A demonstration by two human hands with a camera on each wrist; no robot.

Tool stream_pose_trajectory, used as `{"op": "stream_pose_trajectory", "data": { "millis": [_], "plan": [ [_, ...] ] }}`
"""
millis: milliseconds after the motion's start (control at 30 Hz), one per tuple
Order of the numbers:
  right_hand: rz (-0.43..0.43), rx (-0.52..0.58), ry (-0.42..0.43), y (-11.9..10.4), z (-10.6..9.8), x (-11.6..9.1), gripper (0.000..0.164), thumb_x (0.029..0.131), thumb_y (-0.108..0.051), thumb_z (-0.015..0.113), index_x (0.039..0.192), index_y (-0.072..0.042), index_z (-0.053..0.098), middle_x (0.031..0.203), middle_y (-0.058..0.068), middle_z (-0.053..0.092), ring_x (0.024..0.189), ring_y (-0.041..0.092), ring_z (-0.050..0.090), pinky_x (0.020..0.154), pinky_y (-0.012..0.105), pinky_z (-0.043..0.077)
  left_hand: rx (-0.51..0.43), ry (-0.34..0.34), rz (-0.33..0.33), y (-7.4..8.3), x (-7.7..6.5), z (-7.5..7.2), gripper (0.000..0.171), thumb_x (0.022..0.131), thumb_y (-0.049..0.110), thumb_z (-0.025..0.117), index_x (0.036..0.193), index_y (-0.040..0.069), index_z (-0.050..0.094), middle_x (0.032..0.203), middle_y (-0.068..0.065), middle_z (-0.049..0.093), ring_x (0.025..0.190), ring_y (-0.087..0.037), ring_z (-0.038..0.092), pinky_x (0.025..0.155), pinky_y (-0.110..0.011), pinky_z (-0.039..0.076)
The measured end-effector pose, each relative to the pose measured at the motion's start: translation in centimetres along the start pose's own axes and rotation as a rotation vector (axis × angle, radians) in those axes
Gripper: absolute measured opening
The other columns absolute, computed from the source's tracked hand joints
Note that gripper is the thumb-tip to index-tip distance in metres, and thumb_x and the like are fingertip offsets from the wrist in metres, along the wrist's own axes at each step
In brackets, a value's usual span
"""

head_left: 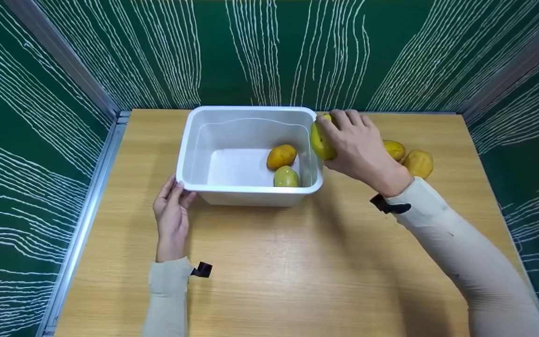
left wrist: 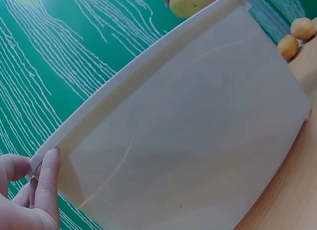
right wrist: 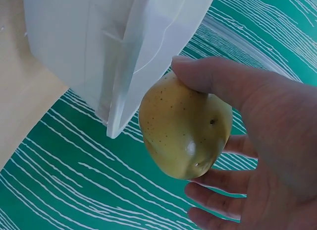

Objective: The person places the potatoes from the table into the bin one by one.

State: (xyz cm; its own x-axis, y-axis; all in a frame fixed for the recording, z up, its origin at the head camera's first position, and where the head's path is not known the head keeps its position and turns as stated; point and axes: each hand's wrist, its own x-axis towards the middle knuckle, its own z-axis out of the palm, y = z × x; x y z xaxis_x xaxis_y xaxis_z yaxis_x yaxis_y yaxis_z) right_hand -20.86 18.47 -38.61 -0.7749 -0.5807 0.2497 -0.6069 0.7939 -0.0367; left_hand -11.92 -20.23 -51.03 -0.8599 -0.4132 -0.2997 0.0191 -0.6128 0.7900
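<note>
A white plastic bin (head_left: 246, 189) stands at the back of the wooden table. With its fingers and thumb at the rim, my left hand (head_left: 172, 208) pinches the bin's front left corner; the left wrist view shows the left fingers (left wrist: 48, 183) on both sides of the lip. My right hand (head_left: 360, 145) grips a yellow-green mango (right wrist: 183, 126) with small dark specks, held up at the bin's right rim. Inside the bin, an orange-yellow mango (head_left: 281, 157) and a green mango (head_left: 286, 176) lie close together near the right end.
Right of the bin, partly behind my right hand and wrist, a yellow mango (head_left: 394, 150) and a tan-yellow, rounded fruit (head_left: 419, 164) lie side by side on the table (head_left: 260, 271). Green walls (head_left: 288, 51) with white wavy lines enclose the table at the back and sides.
</note>
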Motion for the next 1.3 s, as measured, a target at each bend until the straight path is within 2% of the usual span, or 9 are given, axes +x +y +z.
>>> {"op": "stream_pose_trajectory", "data": {
  "millis": [300, 633, 867, 1133, 1300],
  "plan": [
    [-0.013, 0.017, -0.024, -0.8, 0.3, 0.7, 0.084, 0.078, -0.022, 0.096, 0.147, -0.005, 0.052, 0.142, 0.028, 0.054, 0.127, 0.048, 0.051, 0.112, 0.065, 0.051, -0.010, 0.016, -0.003, -0.1, 0.0, 0.1, 0.047, 0.108, -0.005, 0.053, 0.154, -0.006, 0.045, 0.130, -0.012, 0.057, 0.092, -0.015, 0.069, 0.074, -0.016, 0.066],
    [-0.044, -0.001, -0.031, -1.7, 0.6, 1.5, 0.082, 0.079, -0.024, 0.096, 0.145, -0.005, 0.051, 0.140, 0.027, 0.055, 0.126, 0.048, 0.051, 0.114, 0.065, 0.050, -0.002, 0.016, -0.004, 0.0, 0.0, 0.0, 0.047, 0.108, -0.003, 0.054, 0.154, -0.004, 0.046, 0.133, -0.013, 0.057, 0.092, -0.014, 0.069, 0.078, -0.017, 0.066],
    [-0.077, -0.003, -0.044, -2.4, 0.9, 2.1, 0.081, 0.079, -0.024, 0.096, 0.144, -0.005, 0.052, 0.141, 0.027, 0.055, 0.128, 0.047, 0.052, 0.118, 0.065, 0.048, -0.011, 0.022, -0.023, 0.1, 0.0, 0.0, 0.049, 0.107, -0.003, 0.055, 0.155, -0.002, 0.045, 0.136, -0.011, 0.057, 0.096, -0.016, 0.069, 0.079, -0.017, 0.066],
    [-0.099, -0.015, -0.068, -2.9, 1.4, 2.8, 0.079, 0.078, -0.026, 0.095, 0.142, -0.006, 0.053, 0.135, 0.026, 0.057, 0.123, 0.046, 0.054, 0.114, 0.063, 0.052, 0.022, -0.009, -0.003, 0.0, 0.0, -0.1, 0.047, 0.109, -0.002, 0.052, 0.156, -0.003, 0.044, 0.136, -0.010, 0.055, 0.104, -0.019, 0.068, 0.080, -0.017, 0.066],
    [-0.101, -0.031, -0.098, -3.2, 1.5, 3.3, 0.080, 0.079, -0.025, 0.095, 0.143, -0.006, 0.053, 0.135, 0.026, 0.057, 0.123, 0.045, 0.054, 0.115, 0.062, 0.051, 0.023, -0.003, -0.003, 0.0, 0.0, 0.0, 0.048, 0.109, -0.002, 0.052, 0.156, -0.003, 0.044, 0.137, -0.011, 0.055, 0.104, -0.019, 0.068, 0.080, -0.017, 0.066]
  ]
}}
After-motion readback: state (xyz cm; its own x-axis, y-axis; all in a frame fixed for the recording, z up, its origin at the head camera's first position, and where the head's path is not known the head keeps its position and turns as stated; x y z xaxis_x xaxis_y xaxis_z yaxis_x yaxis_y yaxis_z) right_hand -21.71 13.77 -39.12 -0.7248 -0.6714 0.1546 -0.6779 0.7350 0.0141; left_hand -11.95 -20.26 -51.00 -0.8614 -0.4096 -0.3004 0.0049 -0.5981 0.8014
